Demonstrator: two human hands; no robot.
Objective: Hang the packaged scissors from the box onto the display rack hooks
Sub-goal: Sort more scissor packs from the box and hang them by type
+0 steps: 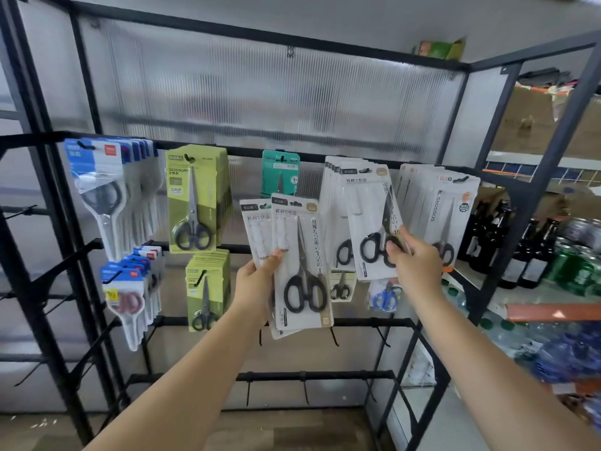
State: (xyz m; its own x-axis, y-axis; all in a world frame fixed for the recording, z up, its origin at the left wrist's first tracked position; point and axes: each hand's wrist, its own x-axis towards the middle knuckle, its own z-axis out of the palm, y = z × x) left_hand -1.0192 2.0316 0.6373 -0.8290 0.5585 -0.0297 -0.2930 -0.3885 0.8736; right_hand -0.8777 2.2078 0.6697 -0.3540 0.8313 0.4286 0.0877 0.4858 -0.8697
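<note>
Head view. The left hand grips a small stack of white scissor packs, thumb curled over the front pack, held in front of the display rack below the teal pack. The stack hangs on no hook. The right hand pinches the lower edge of the front white pack in the white row on the upper bar. The hang hole of that pack lies at the hook.

Task progress, as a judgement: the work is well advanced. The upper bar carries a blue-carded row, a green-carded row, the teal pack, the white row and a further white row at the right. Smaller packs hang on the bar below. The pack in the right hand appears to be at the seating step. At least two packs in the left hand remain to be hung. Bare hooks stand free on the lower bars.

Limits of the view:
- The box is not in view, so its remaining stock cannot be judged.
- Whether the right-hand pack is fully seated on its hook cannot be told.
- The exact count of packs in the left hand is unclear.
- Motion blur softens the card print and the right-hand shelves.
</note>
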